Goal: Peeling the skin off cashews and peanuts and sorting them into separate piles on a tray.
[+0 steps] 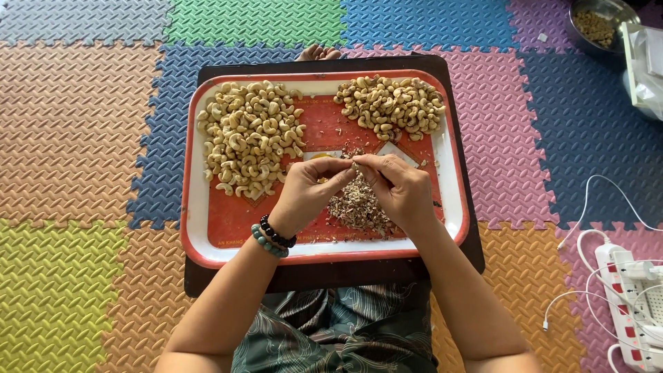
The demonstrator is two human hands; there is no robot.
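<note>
Cashew nut (355, 164) pinched btwn fingertips of both hands, held above centre of tray (195, 228), just over husk pile (358, 205). Nut tiny, mostly hidden; long axis can't tell. Left hand (307, 190) grip narrow, thumb + forefinger closed on nut from its left; right hand (400, 188) grip narrow too, closing on it from the right. Both about equally near, fingertips touching. Paler cashew pile (250, 137) far-left on tray, darker pile (391, 106) far-right. Tray sits on dark board (331, 276) over lap. Bead bracelets (274, 238) on left wrist. Foam floor mat (76, 138) around; power strip (632, 304) w/ white cables at right, metal bowl (599, 24) top right.
</note>
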